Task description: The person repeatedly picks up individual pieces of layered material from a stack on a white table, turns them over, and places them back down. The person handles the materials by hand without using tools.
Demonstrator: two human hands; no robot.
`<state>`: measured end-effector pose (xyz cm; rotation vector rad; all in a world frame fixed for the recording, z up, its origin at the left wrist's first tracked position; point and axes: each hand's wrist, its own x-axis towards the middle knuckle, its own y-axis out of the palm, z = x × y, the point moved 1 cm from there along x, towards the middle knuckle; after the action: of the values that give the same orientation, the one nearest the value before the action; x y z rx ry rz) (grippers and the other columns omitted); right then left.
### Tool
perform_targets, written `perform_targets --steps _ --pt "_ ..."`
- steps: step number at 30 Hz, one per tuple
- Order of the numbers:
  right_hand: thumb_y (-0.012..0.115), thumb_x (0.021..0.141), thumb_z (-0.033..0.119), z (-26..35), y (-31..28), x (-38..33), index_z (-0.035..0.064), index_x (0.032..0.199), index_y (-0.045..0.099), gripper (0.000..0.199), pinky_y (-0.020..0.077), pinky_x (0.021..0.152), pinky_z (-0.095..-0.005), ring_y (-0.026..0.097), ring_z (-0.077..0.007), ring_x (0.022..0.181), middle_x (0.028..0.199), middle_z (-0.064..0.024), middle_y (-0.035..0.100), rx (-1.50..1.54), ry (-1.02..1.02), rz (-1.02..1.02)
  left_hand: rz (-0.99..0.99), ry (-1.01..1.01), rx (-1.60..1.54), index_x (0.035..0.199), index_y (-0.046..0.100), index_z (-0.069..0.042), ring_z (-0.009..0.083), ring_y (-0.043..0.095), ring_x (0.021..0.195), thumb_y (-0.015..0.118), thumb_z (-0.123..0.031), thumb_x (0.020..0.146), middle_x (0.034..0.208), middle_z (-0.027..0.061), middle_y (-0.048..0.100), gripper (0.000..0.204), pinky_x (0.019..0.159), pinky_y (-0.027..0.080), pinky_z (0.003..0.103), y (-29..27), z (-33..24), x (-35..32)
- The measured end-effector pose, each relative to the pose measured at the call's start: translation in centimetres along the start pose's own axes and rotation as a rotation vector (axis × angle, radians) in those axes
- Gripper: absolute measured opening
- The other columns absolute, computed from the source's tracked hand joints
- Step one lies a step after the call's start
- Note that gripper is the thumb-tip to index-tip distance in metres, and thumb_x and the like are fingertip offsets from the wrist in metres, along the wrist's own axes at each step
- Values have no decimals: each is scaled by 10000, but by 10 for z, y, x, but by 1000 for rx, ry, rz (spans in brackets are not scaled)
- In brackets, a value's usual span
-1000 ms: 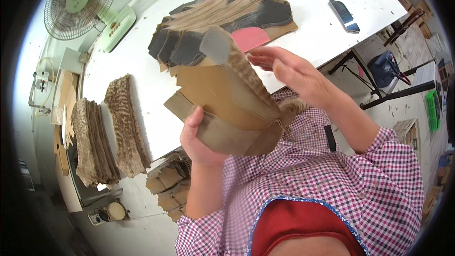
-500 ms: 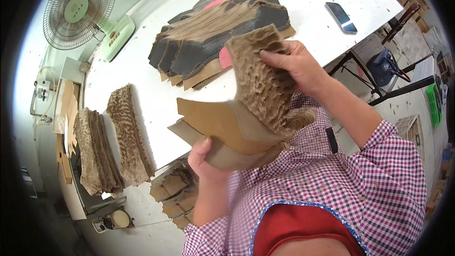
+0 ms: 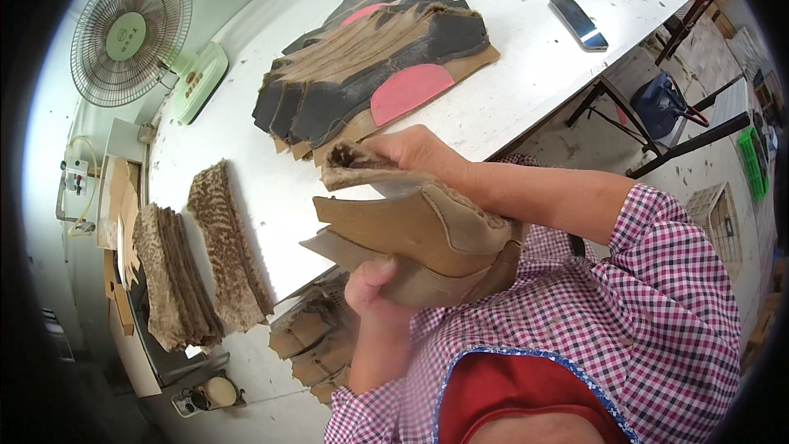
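My left hand (image 3: pixel 378 289) is closed on a tan leather boot upper (image 3: pixel 386 226), its thumb on top and the other fingers hidden beneath. A brown fleece lining (image 3: pixel 349 166) is folded over above the leather. My right hand (image 3: pixel 419 152) grips the lining from its far side, with most fingers hidden. Leather and fleece appear joined near my body. Just beyond my right hand lies a pile of dark and tan leather pieces (image 3: pixel 362 62), with a pink half-round piece (image 3: pixel 411 92) showing at its near edge.
Mottled fleece strips (image 3: pixel 230 247) and a stack of brown fleece strips (image 3: pixel 173 271) lie at the table's left edge. A fan (image 3: pixel 127 37) stands far left, a phone (image 3: pixel 579 25) far right. Below the near edge are bundled tan pieces (image 3: pixel 316 333).
My right hand has moved left and down, folding the fleece over toward the leather upper. More of the pink piece now shows. My left hand still holds the leather.
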<state>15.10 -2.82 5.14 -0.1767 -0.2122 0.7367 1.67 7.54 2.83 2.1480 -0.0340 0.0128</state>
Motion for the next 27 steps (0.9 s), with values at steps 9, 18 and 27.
perform_targets --steps 9,18,27 --pt "576 946 160 14 -40 -26 -34 1003 619 207 505 738 -313 636 -216 817 892 -135 642 -164 -228 -383 -127 124 -316 1347 451 -14 342 511 1222 466 -223 877 1337 162 526 514 1063 381 497 -15 -10 2" --pt "730 788 83 33 -20 -78 -6 955 615 221 513 666 -351 618 -288 776 844 -118 613 -361 -455 -274 -101 143 -275 1359 433 -8 331 510 1218 432 -260 901 1344 170 516 523 1057 378 489 -5 -11 0" --pt "682 810 69 34 -19 -88 9 907 569 160 483 609 -377 594 -312 717 789 -124 580 -332 -401 -106 -10 197 -82 1327 456 8 325 527 1189 461 -230 868 1312 173 532 517 1050 386 470 6 -16 -9"
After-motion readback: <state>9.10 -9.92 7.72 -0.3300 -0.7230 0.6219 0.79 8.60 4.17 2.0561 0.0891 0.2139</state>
